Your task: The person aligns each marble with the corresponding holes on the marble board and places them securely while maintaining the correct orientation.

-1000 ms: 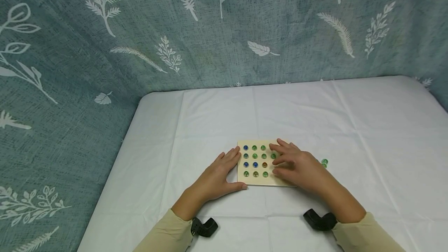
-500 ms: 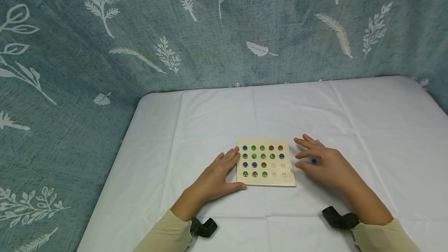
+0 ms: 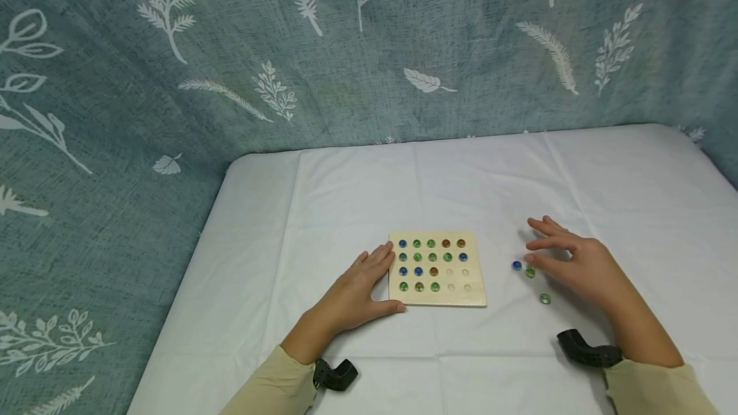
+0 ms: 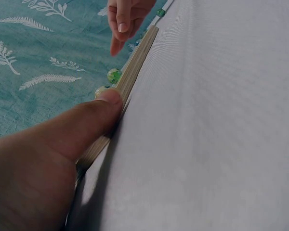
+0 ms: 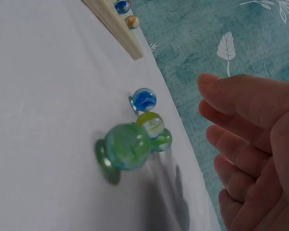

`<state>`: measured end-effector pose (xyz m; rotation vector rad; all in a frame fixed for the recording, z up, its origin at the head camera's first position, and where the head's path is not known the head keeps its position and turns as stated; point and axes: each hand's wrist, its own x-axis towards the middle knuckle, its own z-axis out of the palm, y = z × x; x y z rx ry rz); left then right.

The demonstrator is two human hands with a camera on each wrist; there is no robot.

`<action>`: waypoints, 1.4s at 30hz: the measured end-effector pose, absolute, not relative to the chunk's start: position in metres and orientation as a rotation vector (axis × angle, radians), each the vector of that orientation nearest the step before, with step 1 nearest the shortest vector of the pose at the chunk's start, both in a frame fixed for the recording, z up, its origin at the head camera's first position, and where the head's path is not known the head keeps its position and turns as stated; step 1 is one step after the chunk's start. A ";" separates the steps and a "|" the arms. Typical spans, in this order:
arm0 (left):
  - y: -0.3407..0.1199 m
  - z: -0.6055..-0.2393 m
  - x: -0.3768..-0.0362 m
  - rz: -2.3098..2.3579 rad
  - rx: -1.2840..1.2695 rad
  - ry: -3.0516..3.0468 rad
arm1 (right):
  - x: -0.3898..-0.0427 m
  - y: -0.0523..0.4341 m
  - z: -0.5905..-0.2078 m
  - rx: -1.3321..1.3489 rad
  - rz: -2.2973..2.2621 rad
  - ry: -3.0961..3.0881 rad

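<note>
Right hand (image 3: 582, 261) open, empty, beside loose marbles (image 3: 529, 271); left hand (image 3: 354, 290) flat against board (image 3: 437, 269).

The left hand (image 3: 355, 290) is lying against the wooden board (image 3: 473, 298) at its 9 o'clock edge, blocking any way in from there. Marbles are filling the board's upper rows and left columns; four hollows at its 4 o'clock corner are showing bare. Loose marbles (image 3: 530, 271) are sitting on the white cloth (image 3: 473, 178) at 3 o'clock from the board, just beside the right hand (image 3: 579, 264), with bare cloth showing between them and the board. Toward 12 o'clock the cloth is running bare up to the leaf-patterned curtain (image 3: 173, 82).
</note>
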<state>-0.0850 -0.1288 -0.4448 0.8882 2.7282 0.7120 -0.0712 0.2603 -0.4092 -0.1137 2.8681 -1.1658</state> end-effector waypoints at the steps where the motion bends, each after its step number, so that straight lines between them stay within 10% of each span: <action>1: -0.129 -0.445 -0.085 0.711 0.886 2.729 | -0.072 0.261 -0.411 -0.113 -1.175 2.856; 42: -0.128 -0.445 -0.085 0.710 0.887 2.732 | -0.078 0.256 -0.437 -0.248 -1.104 2.816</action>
